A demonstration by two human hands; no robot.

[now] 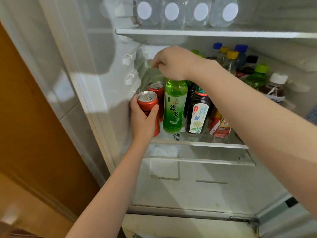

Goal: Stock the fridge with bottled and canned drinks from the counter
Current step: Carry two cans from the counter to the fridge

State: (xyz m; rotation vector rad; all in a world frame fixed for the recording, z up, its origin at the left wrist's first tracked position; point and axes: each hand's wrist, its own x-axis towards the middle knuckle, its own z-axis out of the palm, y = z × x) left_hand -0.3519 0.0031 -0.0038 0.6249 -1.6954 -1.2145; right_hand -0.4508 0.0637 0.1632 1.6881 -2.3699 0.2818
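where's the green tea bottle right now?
Head view, middle shelf front, left side: green tea bottle stands between the rear red can and a dark tea bottle, under the right hand.

Your left hand (143, 120) grips a glossy red metal can (148, 107) with a bare silvery top. The green tea bottle (174, 107) is shiny translucent plastic; the shelf (202, 143) looks clear, glassy; the panel (30, 117) beside the fridge, matt wood.
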